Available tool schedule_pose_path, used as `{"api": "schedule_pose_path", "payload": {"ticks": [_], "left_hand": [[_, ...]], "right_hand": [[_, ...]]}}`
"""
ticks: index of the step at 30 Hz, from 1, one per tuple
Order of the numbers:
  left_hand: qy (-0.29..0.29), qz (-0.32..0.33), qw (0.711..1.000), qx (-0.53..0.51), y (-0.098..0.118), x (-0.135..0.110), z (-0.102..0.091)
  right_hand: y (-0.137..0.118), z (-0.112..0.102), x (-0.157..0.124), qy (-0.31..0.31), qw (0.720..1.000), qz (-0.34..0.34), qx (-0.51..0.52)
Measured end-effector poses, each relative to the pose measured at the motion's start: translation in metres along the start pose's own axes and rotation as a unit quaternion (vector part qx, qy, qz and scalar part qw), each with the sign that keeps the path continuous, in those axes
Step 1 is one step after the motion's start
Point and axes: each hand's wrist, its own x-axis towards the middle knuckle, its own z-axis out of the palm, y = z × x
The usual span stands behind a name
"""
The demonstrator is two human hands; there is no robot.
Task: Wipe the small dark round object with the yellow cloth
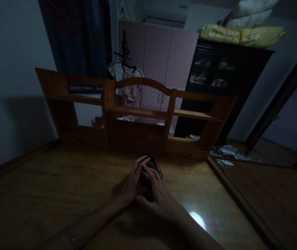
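Head view is showing two bare hands meeting over a black, rounded object (152, 162) on a glossy, light-brown wooden table (86, 170). The left hand (133, 182) is gripping the object from its left side, with bent fingers reaching up over it, and the right hand (157, 194) is gripping it from the right, its fingers lying across the top and meeting the left fingertips. Between them the hands are hiding much of the object, so its exact form is staying unclear. It is sitting nearer to the back edge of the table than to the near side, and closer to the right edge than to the left. A thin, pale band (73, 239) is circling the left forearm. Along the back edge a brown wooden shelf unit (138, 111) with an arched middle is standing, and a bright white reflection (197, 220) is gleaming toward the right edge. Beyond the back edge, a pale pink wardrobe (155, 52) is standing beside a black, glass-doored cabinet (242, 76), which is carrying shiny yellow bundles (258, 36) on top.
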Motion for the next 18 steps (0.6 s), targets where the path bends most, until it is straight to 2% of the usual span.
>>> {"api": "schedule_pose_path", "payload": {"ticks": [5, 11, 15, 18], "left_hand": [[-0.017, -0.033, 0.999, -0.010, -0.002, -0.001, 0.001], [0.004, -0.017, 1.000, -0.014, -0.010, -0.002, 0.009], [0.023, -0.003, 1.000, -0.003, -0.006, 0.002, 0.002], [0.029, 0.016, 0.999, -0.007, -0.005, 0.003, 0.000]], "right_hand": [[0.009, 0.000, -0.002, 0.006, 0.999, 0.035, 0.020], [-0.004, 0.000, 0.005, 0.006, 0.992, -0.043, -0.122], [-0.004, 0.002, 0.008, 0.013, 0.984, -0.032, -0.173], [-0.001, 0.003, 0.007, 0.002, 0.986, -0.028, -0.165]]}}
